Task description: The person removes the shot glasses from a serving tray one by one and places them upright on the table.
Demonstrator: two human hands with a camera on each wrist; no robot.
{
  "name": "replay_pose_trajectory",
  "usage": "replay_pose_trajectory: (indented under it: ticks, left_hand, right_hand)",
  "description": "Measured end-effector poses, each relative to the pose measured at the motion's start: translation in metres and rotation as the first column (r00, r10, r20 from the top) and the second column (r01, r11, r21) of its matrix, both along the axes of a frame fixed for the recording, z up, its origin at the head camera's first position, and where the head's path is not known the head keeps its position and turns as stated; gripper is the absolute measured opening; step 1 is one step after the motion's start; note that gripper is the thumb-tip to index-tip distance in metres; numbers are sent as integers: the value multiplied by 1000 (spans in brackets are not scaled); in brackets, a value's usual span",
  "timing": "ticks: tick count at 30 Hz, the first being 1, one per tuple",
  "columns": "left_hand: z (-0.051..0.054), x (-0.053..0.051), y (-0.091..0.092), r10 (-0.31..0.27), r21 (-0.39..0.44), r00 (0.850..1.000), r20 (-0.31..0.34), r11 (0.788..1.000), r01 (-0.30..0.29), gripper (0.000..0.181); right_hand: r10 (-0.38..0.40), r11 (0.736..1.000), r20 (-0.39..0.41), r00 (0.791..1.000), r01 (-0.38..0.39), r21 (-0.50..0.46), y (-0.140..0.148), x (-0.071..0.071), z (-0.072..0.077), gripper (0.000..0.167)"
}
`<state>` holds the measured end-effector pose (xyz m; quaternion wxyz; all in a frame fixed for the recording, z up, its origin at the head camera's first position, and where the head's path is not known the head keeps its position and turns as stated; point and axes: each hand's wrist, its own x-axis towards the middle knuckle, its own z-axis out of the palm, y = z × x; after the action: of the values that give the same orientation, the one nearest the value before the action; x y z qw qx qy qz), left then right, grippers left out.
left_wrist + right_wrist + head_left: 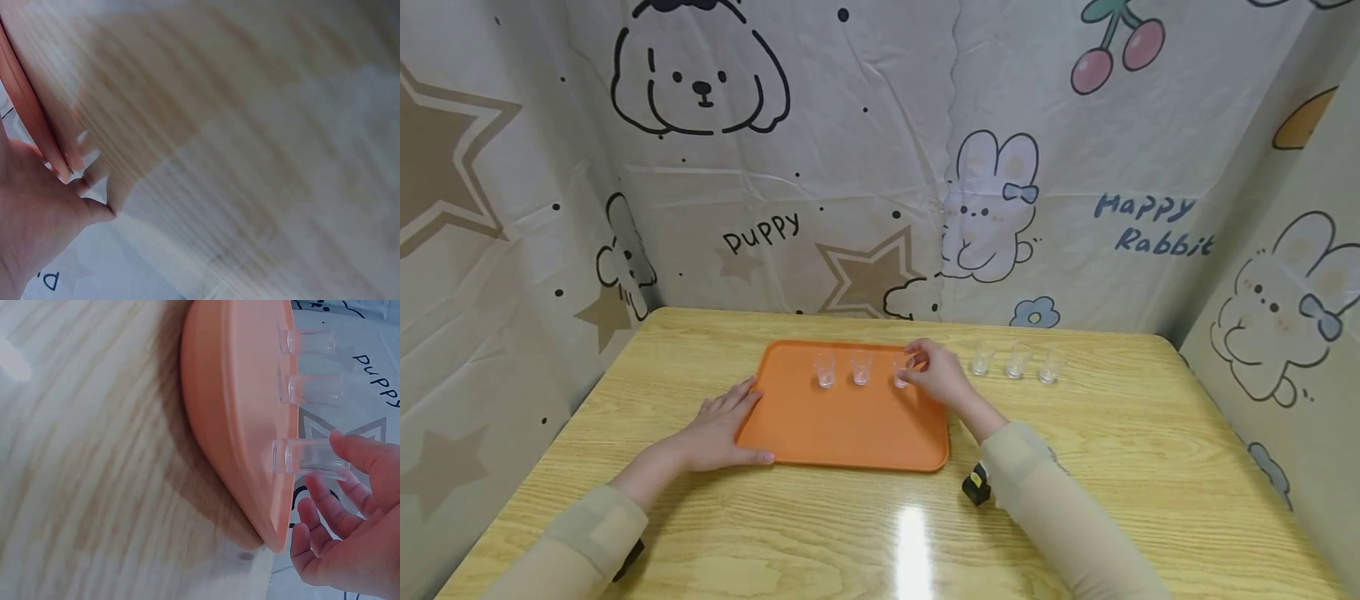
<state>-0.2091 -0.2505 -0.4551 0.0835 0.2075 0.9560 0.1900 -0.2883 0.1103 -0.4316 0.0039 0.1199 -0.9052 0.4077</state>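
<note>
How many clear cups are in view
6: left cup, middle cup and right cup on the tray, the last held by the right hand; three more cups on the table, right of the tray.

Pinches a clear cup (900,379) with the right hand (942,375), at the right end of a row on the orange tray (842,429), near two matching upright cups (861,367). Rests the left hand (718,432) against the tray's left edge, with the thumb (754,457) at the near corner. Has three more clear cups (1017,362) standing on the wooden table (820,533), right of the tray, before a cloth (865,183) printed with rabbits, stars and lettering.
</note>
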Motion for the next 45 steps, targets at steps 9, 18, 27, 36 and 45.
replay_pose_trajectory:
  ticks: [9,18,27,36,45]
  left_hand:
    - [1,1,0,4,-2,1000,-1,1000,-4,111]
    - [2,0,0,3,-5,1000,-2,1000,-3,111]
    - [1,0,0,-1,-6,1000,-4,1000,0,111]
    - [0,0,0,0,-5,1000,-9,1000,0,111]
    - [-2,-1,-1,-1,-10,1000,-10,1000,1,111]
  right_hand:
    - [27,998,39,999,-30,54,6,8,17,36]
    - [108,990,39,993,-111,92,28,18,45,38]
    - [111,988,11,994,-111,108,56,33,64,35]
    - [80,986,9,997,-81,146,88,42,57,36]
    - [36,989,15,999,-38,144,110,40,38,35]
